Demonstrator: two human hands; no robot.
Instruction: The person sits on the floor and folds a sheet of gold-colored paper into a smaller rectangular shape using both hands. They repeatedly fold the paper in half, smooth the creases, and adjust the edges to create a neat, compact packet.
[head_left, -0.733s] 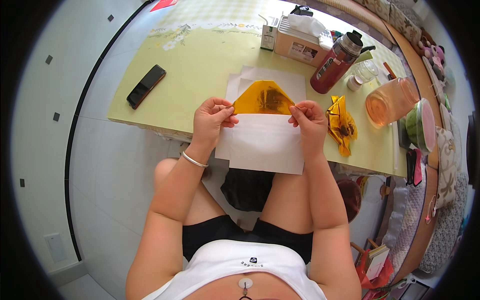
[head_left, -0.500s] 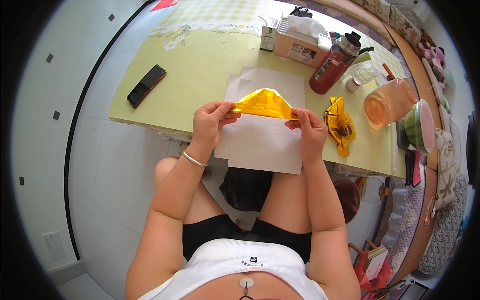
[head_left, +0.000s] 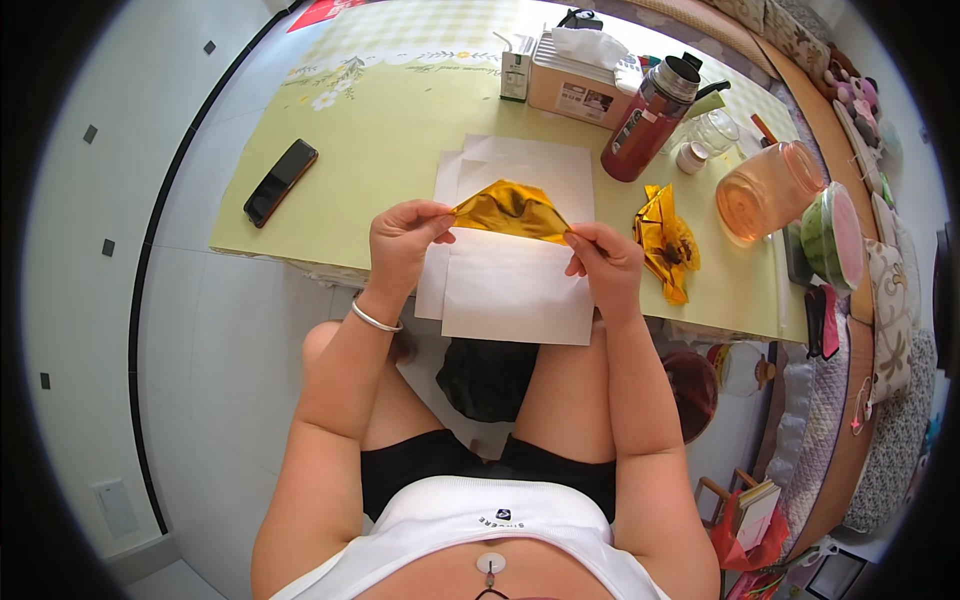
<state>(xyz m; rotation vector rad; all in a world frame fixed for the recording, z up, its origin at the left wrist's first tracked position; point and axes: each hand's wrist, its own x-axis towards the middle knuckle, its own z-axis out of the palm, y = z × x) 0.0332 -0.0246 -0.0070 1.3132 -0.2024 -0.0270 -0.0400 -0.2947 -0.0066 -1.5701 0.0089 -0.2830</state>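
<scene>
Between my two hands stretches a sheet of shiny gold foil paper (head_left: pixel 511 211), folded and creased, with a peaked upper edge. My left hand (head_left: pixel 408 235) pinches its left corner between thumb and fingers. The right corner is pinched the same way in my right hand (head_left: pixel 607 258). Beneath the foil lie several white paper sheets (head_left: pixel 516 300), overlapping and reaching past the table's front edge. Just right of my right hand, a crumpled, folded gold foil piece (head_left: pixel 664 244) rests on the table, flower-like at one side.
A black phone (head_left: pixel 281 183) lies on the green table (head_left: pixel 380 140) at left. Behind the sheets stand a drink carton (head_left: pixel 515 75), a tissue box (head_left: pixel 578 88) and a red thermos (head_left: pixel 648 120). To the right are a jar of pinkish liquid (head_left: pixel 766 192) and a cut watermelon (head_left: pixel 831 236).
The raised gold foil has tipped and sagged in the middle, showing a darker, wrinkled face. Both hands keep hold of its corners. The whole view has shifted slightly.
</scene>
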